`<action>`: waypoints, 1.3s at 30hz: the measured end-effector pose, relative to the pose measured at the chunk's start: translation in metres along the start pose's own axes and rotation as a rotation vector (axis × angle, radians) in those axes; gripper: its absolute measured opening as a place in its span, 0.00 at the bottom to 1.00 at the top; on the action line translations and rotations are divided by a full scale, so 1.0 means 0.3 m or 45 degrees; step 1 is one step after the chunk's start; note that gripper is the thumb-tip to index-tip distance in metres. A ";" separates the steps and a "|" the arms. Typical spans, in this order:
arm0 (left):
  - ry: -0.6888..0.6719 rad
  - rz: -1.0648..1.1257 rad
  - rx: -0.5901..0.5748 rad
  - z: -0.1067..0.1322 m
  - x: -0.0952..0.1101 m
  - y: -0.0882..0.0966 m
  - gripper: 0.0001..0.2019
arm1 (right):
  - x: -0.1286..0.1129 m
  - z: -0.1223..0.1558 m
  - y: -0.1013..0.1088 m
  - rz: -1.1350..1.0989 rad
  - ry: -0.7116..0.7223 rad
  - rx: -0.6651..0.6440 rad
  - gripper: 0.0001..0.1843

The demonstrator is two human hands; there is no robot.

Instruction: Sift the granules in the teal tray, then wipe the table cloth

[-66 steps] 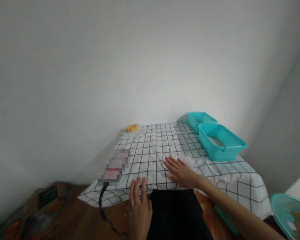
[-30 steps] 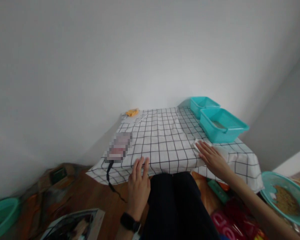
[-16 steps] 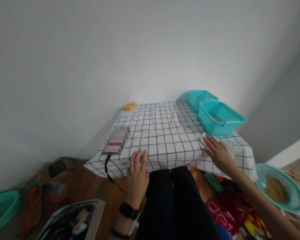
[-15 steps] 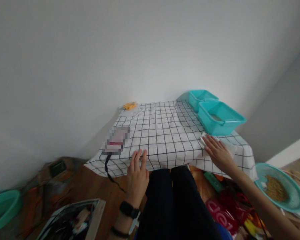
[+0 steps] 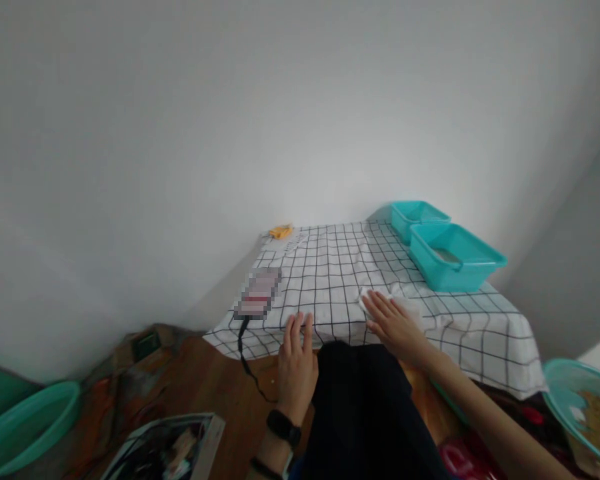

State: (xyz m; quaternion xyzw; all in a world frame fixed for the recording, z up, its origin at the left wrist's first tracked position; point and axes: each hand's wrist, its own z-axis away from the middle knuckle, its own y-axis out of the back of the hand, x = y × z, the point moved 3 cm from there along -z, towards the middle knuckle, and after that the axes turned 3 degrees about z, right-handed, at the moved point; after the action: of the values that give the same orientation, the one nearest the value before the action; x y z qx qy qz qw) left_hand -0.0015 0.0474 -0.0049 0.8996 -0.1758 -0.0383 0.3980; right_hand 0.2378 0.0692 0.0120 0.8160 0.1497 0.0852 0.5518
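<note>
A low table wears a white cloth with a black grid (image 5: 340, 267). My right hand (image 5: 394, 325) lies flat, fingers stretched out, on a white wipe (image 5: 405, 308) near the table's front edge. My left hand (image 5: 298, 363), with a black watch on the wrist, rests with its fingers extended against the cloth's front edge, holding nothing. My dark-clothed legs (image 5: 365, 413) sit between the two arms.
Two teal tubs (image 5: 455, 263) stand at the table's back right. A small orange thing (image 5: 281, 231) lies at the back left corner, and a blurred device with a black cable (image 5: 245, 350) at the left edge. Teal basins (image 5: 25, 427) and a teal plate with food (image 5: 587, 413) sit on the floor.
My right hand has slid the wipe leftward from beside the front tub toward the table's middle front. The left hand stayed at the cloth's edge. The view shifted slightly.
</note>
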 end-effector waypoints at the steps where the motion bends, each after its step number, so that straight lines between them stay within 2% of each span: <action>1: 0.007 -0.012 0.010 0.002 0.000 -0.006 0.37 | -0.047 -0.021 -0.001 -0.019 0.053 0.000 0.31; 5: 0.047 -0.043 0.028 0.011 -0.001 -0.043 0.35 | -0.203 -0.084 -0.002 -0.078 0.217 -0.001 0.31; 8: 0.060 -0.067 0.049 0.019 -0.003 -0.069 0.34 | -0.260 -0.103 -0.001 -0.121 0.280 0.027 0.32; 17: 0.042 -0.142 0.104 0.036 -0.006 -0.093 0.32 | -0.267 -0.095 -0.016 -0.093 0.306 0.104 0.33; 25: 0.067 -0.158 0.073 0.045 0.003 -0.094 0.31 | -0.267 -0.091 -0.018 -0.076 0.308 0.142 0.31; 28: 0.091 -0.145 0.056 0.043 0.008 -0.089 0.31 | -0.240 -0.083 -0.003 -0.086 0.332 0.122 0.30; 31: 0.099 -0.118 0.054 0.042 0.011 -0.090 0.34 | -0.171 -0.060 0.006 -0.091 0.281 0.107 0.32; 35: 0.120 -0.068 0.045 0.046 0.007 -0.088 0.38 | -0.007 0.004 0.012 -0.026 0.141 0.106 0.33; 39: 0.116 -0.068 -0.020 0.045 0.004 -0.072 0.39 | 0.150 0.070 0.019 0.060 0.041 0.149 0.34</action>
State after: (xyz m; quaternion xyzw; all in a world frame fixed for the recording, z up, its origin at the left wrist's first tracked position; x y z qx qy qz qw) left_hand 0.0030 0.0510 -0.0300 0.9016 -0.1330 -0.0092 0.4116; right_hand 0.2873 0.0642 0.0081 0.8486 0.1441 0.1022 0.4986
